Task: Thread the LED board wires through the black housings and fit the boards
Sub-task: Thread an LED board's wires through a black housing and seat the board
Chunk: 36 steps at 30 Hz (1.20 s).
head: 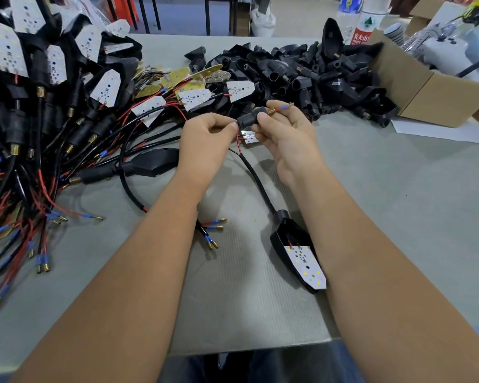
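My right hand grips a small black housing above the table's middle. A blue-sleeved wire tip pokes out of the housing's brass-spring end. My left hand pinches the red and black wires at the housing's open side. A white LED board hangs on those wires just below, partly hidden by my right hand. A black cable runs down to a fitted housing with its LED board lying by my right forearm.
A heap of wired housings with boards fills the left side. Loose LED boards lie behind my hands. Empty black housings are piled at the back. A cardboard box stands at the right, and bottles stand behind the housings.
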Available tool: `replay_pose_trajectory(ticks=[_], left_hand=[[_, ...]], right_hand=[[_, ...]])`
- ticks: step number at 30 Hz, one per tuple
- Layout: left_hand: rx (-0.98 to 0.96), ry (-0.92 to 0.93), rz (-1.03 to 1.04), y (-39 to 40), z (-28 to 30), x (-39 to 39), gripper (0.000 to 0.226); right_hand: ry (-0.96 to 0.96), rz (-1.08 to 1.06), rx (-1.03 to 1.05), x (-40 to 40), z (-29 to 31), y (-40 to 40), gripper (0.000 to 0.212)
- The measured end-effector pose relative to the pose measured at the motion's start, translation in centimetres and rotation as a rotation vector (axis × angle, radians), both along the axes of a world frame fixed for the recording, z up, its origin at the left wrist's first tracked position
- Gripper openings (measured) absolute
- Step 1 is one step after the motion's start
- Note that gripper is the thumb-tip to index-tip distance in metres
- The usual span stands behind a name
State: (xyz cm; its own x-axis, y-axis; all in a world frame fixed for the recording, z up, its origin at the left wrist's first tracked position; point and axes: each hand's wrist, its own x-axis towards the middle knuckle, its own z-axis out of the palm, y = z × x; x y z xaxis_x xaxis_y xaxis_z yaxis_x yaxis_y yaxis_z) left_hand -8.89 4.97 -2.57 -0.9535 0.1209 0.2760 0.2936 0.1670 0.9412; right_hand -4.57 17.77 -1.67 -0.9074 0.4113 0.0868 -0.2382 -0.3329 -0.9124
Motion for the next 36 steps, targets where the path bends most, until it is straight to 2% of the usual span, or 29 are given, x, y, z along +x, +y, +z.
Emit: replay_pose_trajectory(ticks=[3, 6, 12, 19, 29, 33, 36], left_hand=[[0.020, 0.008, -0.020, -0.07, 0.07, 0.21, 0.020], [0.073, -0.006, -0.048, -0.28, 0.21, 0.34, 0.017], [0.111, -0.150, 0.020, 0.10, 0.32, -0.13, 0.009], [0.064, -0.055, -0.025, 0.12, 0.12, 0.10, 0.014], [0.069, -0.136, -0.067, 0.59, 0.27, 0.45, 0.011], [0.139, -0.125, -0.139, 0.55, 0.18, 0.65, 0.015], [0.129, -0.075, -0.161, 0.45, 0.12, 0.54, 0.017]], right_hand=[[-0.009, 0.030, -0.020, 0.08, 0.10, 0.18, 0.026], [-0.026, 0.083, -0.054, 0.15, 0.13, 0.03, 0.019], [-0.036, 0.043, -0.117, -0.07, 0.12, 0.25, 0.014], [-0.033, 0.090, -0.064, -0.05, 0.12, 0.12, 0.014], [-0.016, 0.037, -0.129, -0.10, 0.12, 0.10, 0.012], [-0.032, 0.061, -0.035, -0.06, 0.08, -0.08, 0.007], [-0.045, 0.064, -0.051, -0.08, 0.16, 0.03, 0.004]])
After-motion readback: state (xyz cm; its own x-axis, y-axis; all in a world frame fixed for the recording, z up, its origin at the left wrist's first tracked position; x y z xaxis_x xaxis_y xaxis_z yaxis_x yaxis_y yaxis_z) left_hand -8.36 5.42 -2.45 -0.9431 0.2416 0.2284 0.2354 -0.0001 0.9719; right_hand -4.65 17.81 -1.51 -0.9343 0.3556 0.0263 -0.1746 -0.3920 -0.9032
